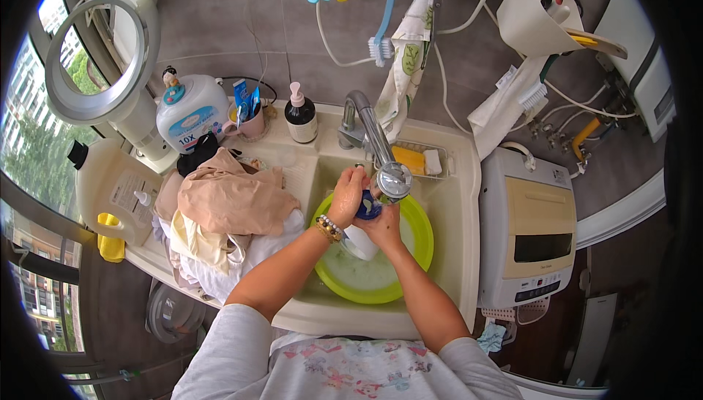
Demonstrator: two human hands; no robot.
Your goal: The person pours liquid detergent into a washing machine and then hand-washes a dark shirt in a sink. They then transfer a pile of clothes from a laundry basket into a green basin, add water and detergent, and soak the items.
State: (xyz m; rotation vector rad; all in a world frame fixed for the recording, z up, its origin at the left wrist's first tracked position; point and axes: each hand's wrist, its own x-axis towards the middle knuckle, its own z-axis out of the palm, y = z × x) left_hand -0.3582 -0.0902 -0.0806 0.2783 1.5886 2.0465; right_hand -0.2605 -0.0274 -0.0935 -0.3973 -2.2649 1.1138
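Observation:
My left hand [346,198], wet and wearing beaded bracelets, is under the faucet [379,142] at the left side of a small dark blue object [368,206] with a pale mark. From the right, my right hand [383,228] grips the same object. What exactly it is cannot be told, as fingers and faucet head hide part of it. Just below the hands, a white item [361,245] sits in the lime-green basin [422,257], over cloudy, sudsy water. Whether it joins the blue object is hidden. The basin stands in a cream sink [462,224].
Piled clothes [236,196] cover the left counter. Behind them stand a laundry-beads tub [192,111], a pink cup [250,125] and a dark pump bottle [301,117]. A large detergent jug [118,191] is far left. A wire rack [447,166] holds yellow soap. A countertop appliance [527,229] stands right.

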